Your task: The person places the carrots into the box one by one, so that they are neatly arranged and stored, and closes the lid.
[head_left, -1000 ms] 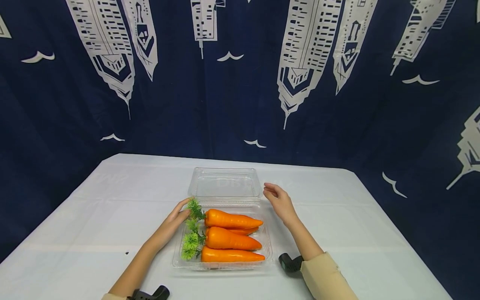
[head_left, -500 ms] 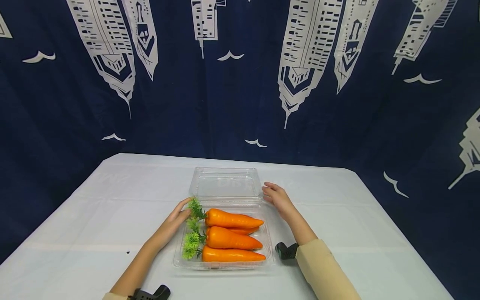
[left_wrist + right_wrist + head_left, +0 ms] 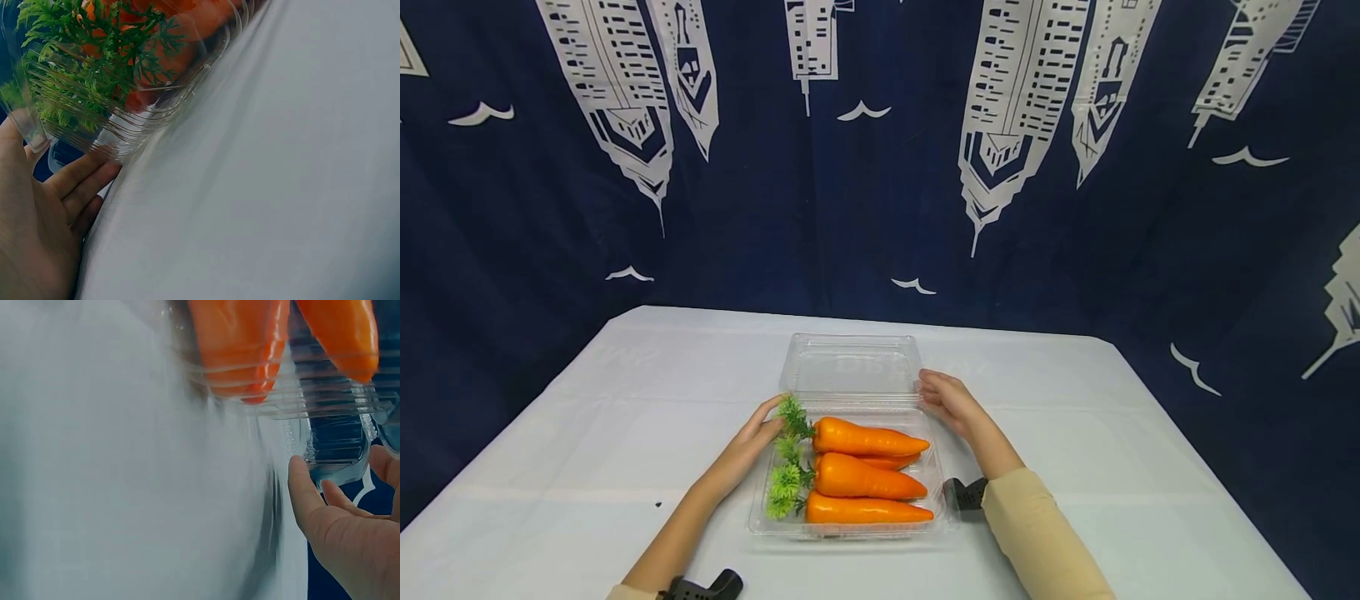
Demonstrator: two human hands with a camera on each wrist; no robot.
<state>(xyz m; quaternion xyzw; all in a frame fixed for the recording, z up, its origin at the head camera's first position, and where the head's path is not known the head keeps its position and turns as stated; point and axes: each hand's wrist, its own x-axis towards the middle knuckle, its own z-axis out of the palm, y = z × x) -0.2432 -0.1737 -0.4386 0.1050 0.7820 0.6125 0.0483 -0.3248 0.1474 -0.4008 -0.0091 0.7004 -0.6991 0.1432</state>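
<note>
A clear plastic clamshell container (image 3: 850, 532) lies on the table, its lid (image 3: 853, 364) folded back flat behind it. Several orange carrots (image 3: 868, 477) fill the base, green leafy tops (image 3: 786, 479) pointing left. At the base's back left corner is my left hand (image 3: 741, 454); the left wrist view shows its fairly straight fingers (image 3: 87, 181) touching the ridged outer wall. My right hand (image 3: 953, 404) is beside the lid's front right corner, near the hinge. In the right wrist view, its extended fingers (image 3: 303, 487) reach the lid's edge; actual contact is hard to tell.
The table has a white cloth (image 3: 1120, 467). A navy curtain (image 3: 865, 192) with white building prints hangs behind its far edge. One small dark speck (image 3: 658, 504) lies left of my left forearm. Black wrist cameras (image 3: 703, 586) sit on both forearms.
My right hand has moved left to the lid's corner, its forearm shifting left as well. My left hand, the container and the carrots stay in place.
</note>
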